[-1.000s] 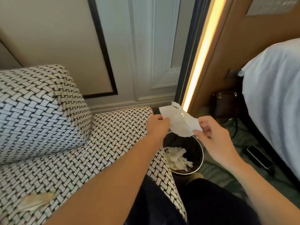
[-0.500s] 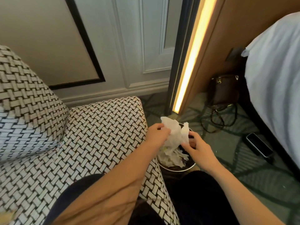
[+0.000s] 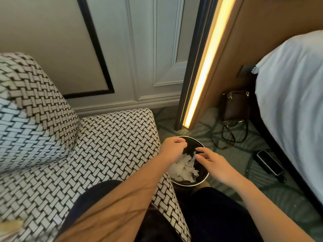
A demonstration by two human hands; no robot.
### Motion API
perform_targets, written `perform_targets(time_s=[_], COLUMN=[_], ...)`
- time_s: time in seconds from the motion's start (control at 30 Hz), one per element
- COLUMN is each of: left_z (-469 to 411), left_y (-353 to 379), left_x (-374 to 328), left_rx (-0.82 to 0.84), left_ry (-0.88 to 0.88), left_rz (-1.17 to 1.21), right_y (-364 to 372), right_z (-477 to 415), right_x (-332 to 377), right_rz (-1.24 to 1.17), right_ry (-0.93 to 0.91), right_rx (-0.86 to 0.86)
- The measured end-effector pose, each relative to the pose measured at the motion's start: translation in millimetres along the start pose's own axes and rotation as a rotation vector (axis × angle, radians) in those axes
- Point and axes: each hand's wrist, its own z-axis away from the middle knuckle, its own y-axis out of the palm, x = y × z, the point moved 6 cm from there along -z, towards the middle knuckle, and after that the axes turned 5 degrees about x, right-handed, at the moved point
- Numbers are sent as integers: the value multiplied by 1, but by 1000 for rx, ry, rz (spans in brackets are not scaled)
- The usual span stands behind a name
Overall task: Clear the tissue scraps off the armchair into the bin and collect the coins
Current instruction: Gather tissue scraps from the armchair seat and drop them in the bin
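A round black bin [image 3: 194, 144] is seen on the floor [image 3: 232, 159], just beside the right edge of the armchair [image 3: 108, 147] seat. White tissue scraps [image 3: 183, 168] are piled inside it, mostly against its left wall. Both grips are held over the bin's mouth. The left grip [image 3: 173, 148] is loosely curled and nothing is seen in it. The right grip [image 3: 214, 163] is relaxed with fingers spread, and nothing is held. One pale scrap [image 3: 10, 226], blurred, is left at the seat's front left corner. A phone [image 3: 269, 162] and a brown bag [image 3: 235, 105] are lying on the floor.
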Motion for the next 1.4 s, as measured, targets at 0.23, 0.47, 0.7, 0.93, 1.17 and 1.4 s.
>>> perform_targets(time_s=[0.23, 0.47, 0.7, 0.93, 1.17, 1.4], left_z=[64, 146, 227, 279, 312, 356], left_y=[-29, -118, -206, -274, -312, -311], left_x=[-37, -37, -7, 60, 161, 238], left_rx=[28, -131, -289, -444, -534, -711], left_ry=[204, 347, 434, 359, 145, 67], left_rz=[-106, -190, -316, -432, -403, -151], right_y=[-19, 0, 71, 180, 291, 365], right_z=[44, 92, 124, 136, 132, 131], right_x=[69, 162, 253, 308, 299, 258], right_rz=[114, 211, 275, 303, 304, 426], right_ry=[-143, -337, -556, -698, -678, -712], right_rx=[-55, -78, 8, 190, 348, 288])
